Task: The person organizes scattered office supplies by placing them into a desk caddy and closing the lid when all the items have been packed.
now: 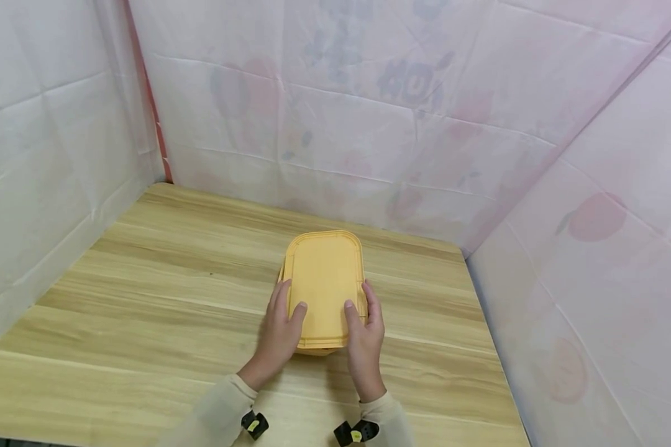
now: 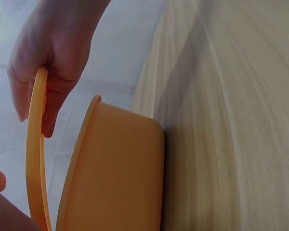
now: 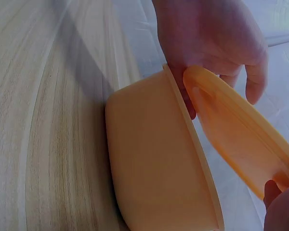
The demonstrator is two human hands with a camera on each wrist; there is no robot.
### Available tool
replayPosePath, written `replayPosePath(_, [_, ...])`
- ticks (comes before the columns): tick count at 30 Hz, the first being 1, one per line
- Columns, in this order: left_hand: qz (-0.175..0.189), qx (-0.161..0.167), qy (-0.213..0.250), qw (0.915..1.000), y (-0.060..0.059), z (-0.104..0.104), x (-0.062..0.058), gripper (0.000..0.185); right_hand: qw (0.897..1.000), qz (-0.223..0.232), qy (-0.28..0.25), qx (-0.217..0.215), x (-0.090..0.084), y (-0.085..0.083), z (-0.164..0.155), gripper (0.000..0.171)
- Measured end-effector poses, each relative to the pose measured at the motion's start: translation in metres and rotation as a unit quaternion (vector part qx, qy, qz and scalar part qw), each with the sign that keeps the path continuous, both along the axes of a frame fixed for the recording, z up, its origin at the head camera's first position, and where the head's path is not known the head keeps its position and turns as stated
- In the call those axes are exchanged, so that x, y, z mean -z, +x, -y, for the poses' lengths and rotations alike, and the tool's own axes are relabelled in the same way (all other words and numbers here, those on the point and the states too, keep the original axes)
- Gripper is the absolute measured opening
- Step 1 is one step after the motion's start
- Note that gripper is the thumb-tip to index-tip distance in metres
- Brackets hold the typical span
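Observation:
A yellow-orange lid lies over a matching rectangular box in the middle of the wooden table. My left hand grips the lid's near left corner, thumb on top. My right hand grips the near right corner the same way. In the left wrist view the left hand holds the lid lifted off the box. The right wrist view shows the right hand holding the lid apart from the box rim.
Pale pink cloth walls close in the table on the left, back and right. Bare wood shows on every side of the box, widest to the left. The table's right edge runs close to the right cloth wall.

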State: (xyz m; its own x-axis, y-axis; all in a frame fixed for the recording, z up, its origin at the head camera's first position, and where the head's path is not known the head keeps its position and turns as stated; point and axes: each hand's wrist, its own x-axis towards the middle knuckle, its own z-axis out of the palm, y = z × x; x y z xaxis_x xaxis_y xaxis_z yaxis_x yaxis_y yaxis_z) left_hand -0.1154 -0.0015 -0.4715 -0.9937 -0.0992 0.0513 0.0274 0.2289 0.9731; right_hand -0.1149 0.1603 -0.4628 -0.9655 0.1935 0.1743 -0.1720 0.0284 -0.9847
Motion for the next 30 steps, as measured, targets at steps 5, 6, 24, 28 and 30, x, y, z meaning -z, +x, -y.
replayPosePath(5, [-0.003,0.006,0.005,1.0000,0.002,-0.001,0.000,0.064,1.000,0.006,-0.021,0.003,-0.001,0.002,0.000,0.050])
replayPosePath(6, [-0.005,0.008,0.007,0.9999,0.002,-0.001,0.000,0.064,1.000,0.008,-0.021,0.003,-0.001,0.002,0.000,0.050])
replayPosePath(24, [-0.022,0.020,-0.017,0.9994,0.002,0.011,-0.008,0.061,0.999,0.020,-0.017,0.027,-0.004,0.005,0.004,0.050])
replayPosePath(28, [-0.038,0.026,-0.043,0.9980,-0.008,0.017,-0.022,0.058,0.999,0.015,0.001,0.028,-0.007,0.007,0.007,0.049])
replayPosePath(30, [-0.052,0.034,-0.060,0.9963,-0.017,0.020,-0.032,0.055,1.000,0.009,0.008,0.026,-0.009,0.008,0.008,0.048])
